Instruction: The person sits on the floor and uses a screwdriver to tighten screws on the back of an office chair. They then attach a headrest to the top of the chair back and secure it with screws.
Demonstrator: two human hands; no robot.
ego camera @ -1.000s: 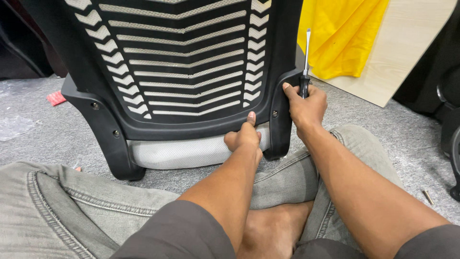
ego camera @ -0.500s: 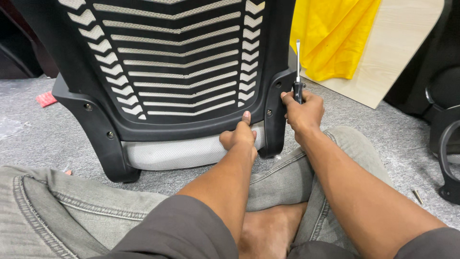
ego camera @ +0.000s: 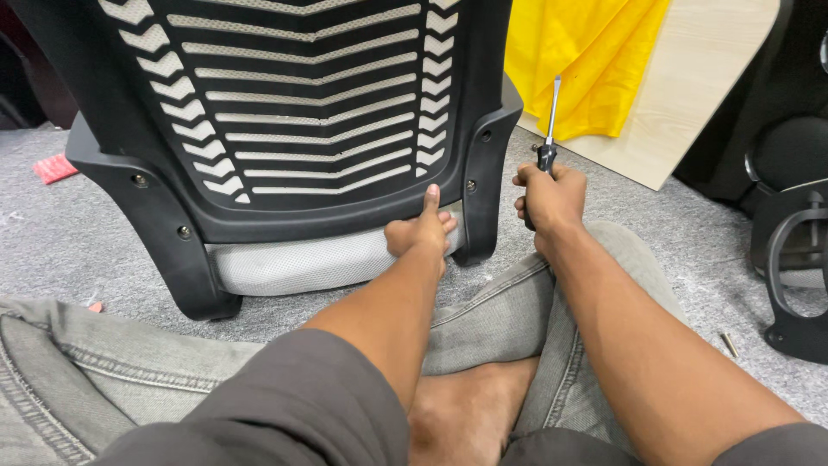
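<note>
- Two bare hands are seen at mid-frame, apart from each other, in front of a black office chair backrest (ego camera: 293, 112) standing on grey carpet (ego camera: 52, 250).
- A screwdriver (ego camera: 548, 129) is gripped in the closed right hand (ego camera: 548, 197), right of centre; its long axis is near vertical, with the metal shaft pointing up.
- The left hand (ego camera: 421, 235) is pressed on the backrest's lower edge beside the grey mesh cushion (ego camera: 293, 263), thumb raised.
- The right-side frame screws (ego camera: 471, 185) lie just left of the screwdriver, between the hands; the right hand is nearer.
</note>
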